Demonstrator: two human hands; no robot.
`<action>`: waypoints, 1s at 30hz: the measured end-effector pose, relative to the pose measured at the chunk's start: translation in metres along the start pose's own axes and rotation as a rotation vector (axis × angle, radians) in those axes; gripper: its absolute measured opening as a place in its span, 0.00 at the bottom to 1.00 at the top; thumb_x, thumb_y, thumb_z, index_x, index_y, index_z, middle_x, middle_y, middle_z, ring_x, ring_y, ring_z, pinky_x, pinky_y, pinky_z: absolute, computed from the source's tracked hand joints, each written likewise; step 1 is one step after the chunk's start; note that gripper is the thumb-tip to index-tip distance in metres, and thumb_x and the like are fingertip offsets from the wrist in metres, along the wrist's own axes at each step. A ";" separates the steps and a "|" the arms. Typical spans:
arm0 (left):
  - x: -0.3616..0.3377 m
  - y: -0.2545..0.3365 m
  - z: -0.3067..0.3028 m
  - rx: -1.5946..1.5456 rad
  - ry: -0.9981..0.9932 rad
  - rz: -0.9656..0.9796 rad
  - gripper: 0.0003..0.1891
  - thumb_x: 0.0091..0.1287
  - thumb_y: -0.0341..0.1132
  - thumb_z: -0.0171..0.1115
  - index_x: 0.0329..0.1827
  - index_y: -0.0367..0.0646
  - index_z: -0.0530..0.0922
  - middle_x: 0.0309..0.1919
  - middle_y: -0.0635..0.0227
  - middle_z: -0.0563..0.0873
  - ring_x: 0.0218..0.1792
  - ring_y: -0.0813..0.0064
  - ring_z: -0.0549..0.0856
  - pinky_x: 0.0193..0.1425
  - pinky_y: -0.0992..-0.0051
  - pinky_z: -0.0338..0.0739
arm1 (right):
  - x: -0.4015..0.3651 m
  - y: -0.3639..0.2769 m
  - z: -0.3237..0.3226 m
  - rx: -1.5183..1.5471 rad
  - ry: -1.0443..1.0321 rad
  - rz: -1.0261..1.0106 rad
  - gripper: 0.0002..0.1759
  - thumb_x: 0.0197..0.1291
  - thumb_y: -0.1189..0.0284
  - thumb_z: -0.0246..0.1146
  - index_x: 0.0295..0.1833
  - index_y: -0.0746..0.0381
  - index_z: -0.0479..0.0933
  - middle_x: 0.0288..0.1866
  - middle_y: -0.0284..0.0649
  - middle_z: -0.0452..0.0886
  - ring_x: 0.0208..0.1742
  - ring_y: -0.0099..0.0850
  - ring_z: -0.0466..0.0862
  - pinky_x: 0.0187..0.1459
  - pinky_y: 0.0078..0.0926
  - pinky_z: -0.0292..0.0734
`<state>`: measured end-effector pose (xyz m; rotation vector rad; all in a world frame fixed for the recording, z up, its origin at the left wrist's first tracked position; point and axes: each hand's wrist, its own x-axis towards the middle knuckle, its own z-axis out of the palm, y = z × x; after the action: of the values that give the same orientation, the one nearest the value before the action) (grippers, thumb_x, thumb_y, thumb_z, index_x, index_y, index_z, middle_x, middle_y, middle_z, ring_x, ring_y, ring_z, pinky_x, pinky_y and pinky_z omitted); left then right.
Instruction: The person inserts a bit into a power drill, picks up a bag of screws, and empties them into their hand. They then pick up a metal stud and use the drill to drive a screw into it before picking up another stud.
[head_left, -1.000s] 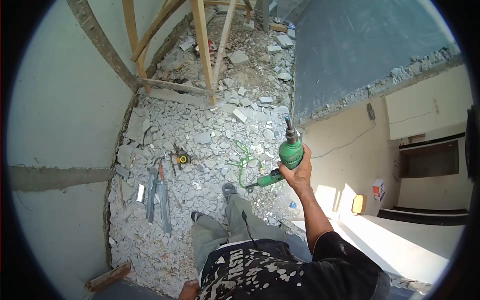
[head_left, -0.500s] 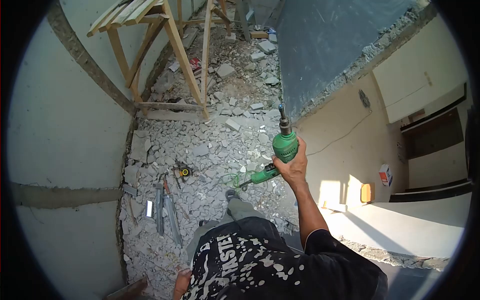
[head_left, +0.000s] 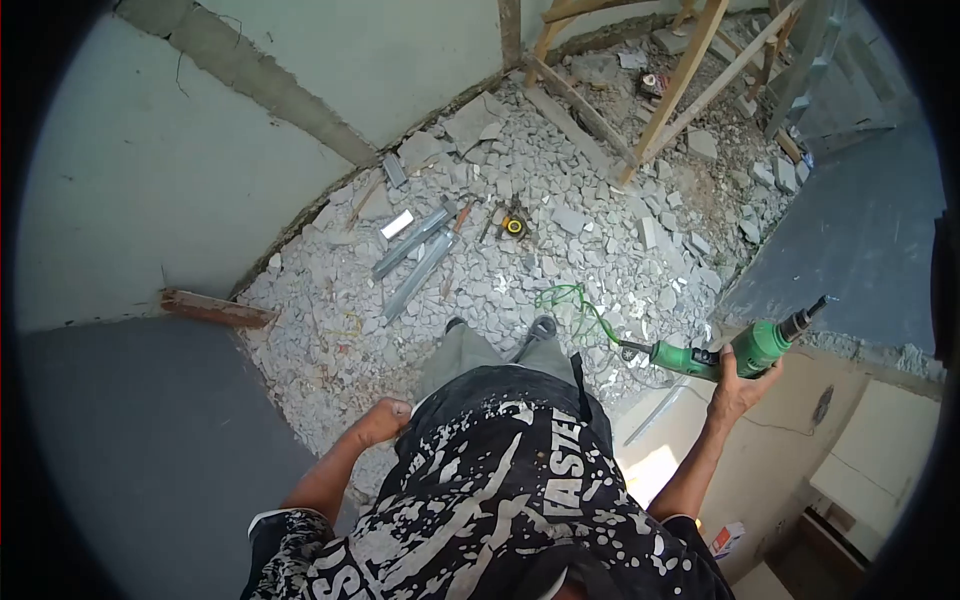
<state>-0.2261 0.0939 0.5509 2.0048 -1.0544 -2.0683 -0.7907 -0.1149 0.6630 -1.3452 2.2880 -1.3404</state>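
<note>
A green power drill (head_left: 768, 345) with a bit in its chuck is held in my right hand (head_left: 738, 388), out over the right side. The drill points up and to the right; its green handle (head_left: 685, 360) extends left, with a green cord (head_left: 603, 318) trailing from it towards the rubble. Close to my shirt (head_left: 500, 450) at the waist, my left hand (head_left: 382, 422) is closed, and whatever its fingers may hold is hidden.
Broken rubble (head_left: 440, 300) covers the floor. On it lie metal channels (head_left: 425, 262), a white rectangular object (head_left: 397, 224) and a yellow-black round tool (head_left: 514, 227). A wooden frame (head_left: 680, 90) stands at the upper right. A reddish board (head_left: 218, 308) lies by the left wall.
The view has swung left, so the rubble and tools appear further right. The drill now sits lower and further right, tilted more sideways. More of my left hand and arm shows.
</note>
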 end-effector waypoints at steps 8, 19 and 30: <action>-0.011 -0.042 0.052 -0.283 0.098 -0.083 0.17 0.78 0.38 0.58 0.29 0.39 0.82 0.21 0.75 0.78 0.22 0.81 0.73 0.26 0.72 0.68 | 0.008 -0.019 0.010 0.070 -0.104 -0.033 0.43 0.60 0.70 0.79 0.77 0.64 0.67 0.64 0.44 0.78 0.63 0.35 0.80 0.67 0.37 0.75; 0.059 -0.066 0.115 -1.184 0.407 0.146 0.13 0.79 0.34 0.59 0.59 0.39 0.85 0.45 0.64 0.92 0.42 0.71 0.91 0.49 0.68 0.86 | 0.013 -0.040 0.029 0.145 -0.215 -0.128 0.45 0.58 0.76 0.77 0.78 0.64 0.64 0.64 0.44 0.77 0.62 0.36 0.80 0.65 0.38 0.77; 0.067 -0.117 0.081 -0.595 0.263 0.038 0.19 0.77 0.42 0.62 0.61 0.38 0.86 0.52 0.60 0.92 0.54 0.65 0.89 0.59 0.64 0.83 | -0.010 -0.071 0.055 0.178 -0.336 -0.223 0.51 0.47 0.71 0.81 0.76 0.64 0.63 0.58 0.43 0.78 0.56 0.35 0.80 0.61 0.35 0.77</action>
<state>-0.2624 0.1830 0.4264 1.8434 -0.3644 -1.7498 -0.7119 -0.1551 0.6825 -1.6557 1.8019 -1.2308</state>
